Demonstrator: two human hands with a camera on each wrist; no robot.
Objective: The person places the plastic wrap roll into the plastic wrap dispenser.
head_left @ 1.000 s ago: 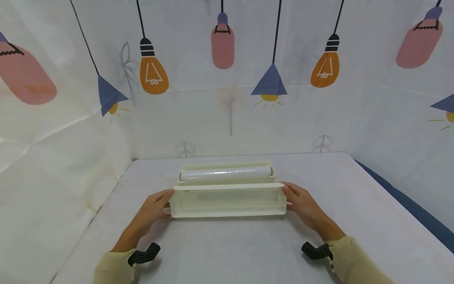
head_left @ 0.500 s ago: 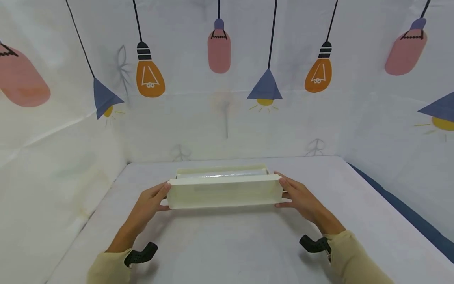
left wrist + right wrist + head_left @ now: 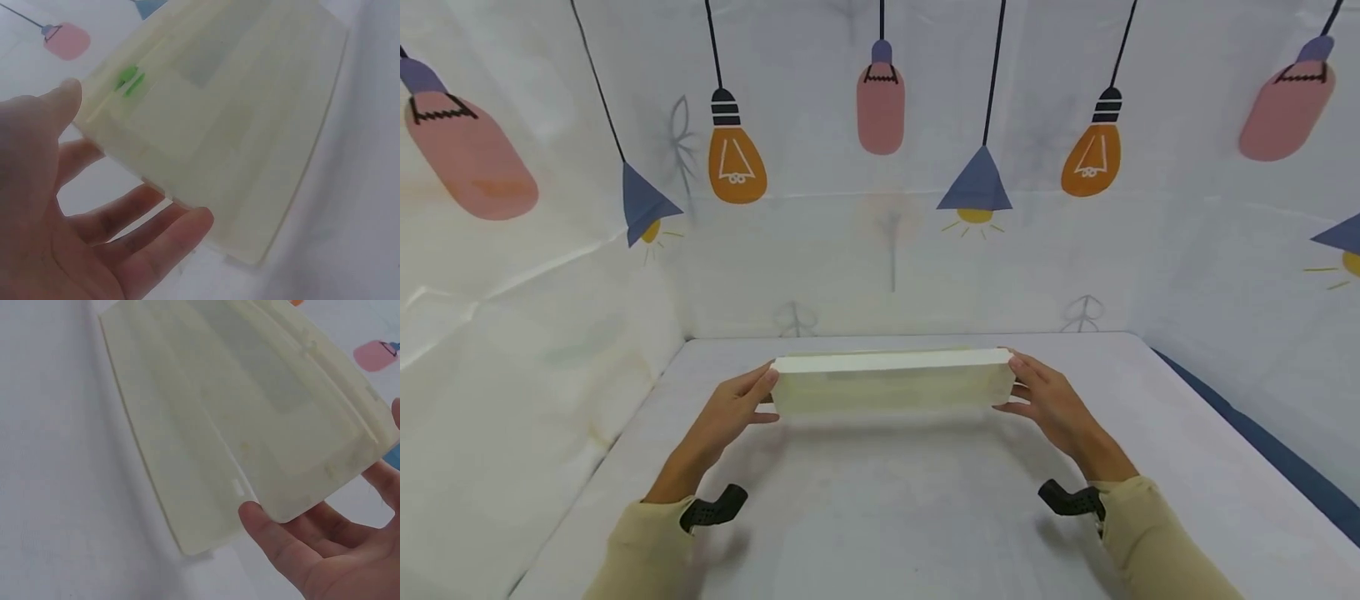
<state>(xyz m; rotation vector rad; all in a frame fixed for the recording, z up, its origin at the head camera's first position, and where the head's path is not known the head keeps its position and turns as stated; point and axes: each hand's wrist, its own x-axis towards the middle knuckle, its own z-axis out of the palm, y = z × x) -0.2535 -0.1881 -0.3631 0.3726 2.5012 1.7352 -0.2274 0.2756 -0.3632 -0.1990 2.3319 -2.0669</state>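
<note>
A long, pale cream plastic lid (image 3: 891, 387) is held between both hands, raised off the table. My left hand (image 3: 726, 417) grips its left end, the thumb at the upper edge and the fingers along the end, as the left wrist view shows. My right hand (image 3: 1060, 412) holds the right end in the same way. Green marks (image 3: 130, 78) show near the lid's left end in the left wrist view. The matching box and its roll of clear film are hidden behind the lid in the head view.
The lid is above a white-covered table (image 3: 887, 517). A white sheet printed with hanging lamps (image 3: 880, 258) rises behind and at the sides. Black wrist straps (image 3: 713, 506) sit at both cuffs. Dark blue cloth (image 3: 1255, 433) lies past the table's right edge.
Both hands have moved the lid up and away from me. Its front has tilted, and the film roll and box seen behind it earlier have become covered from view.
</note>
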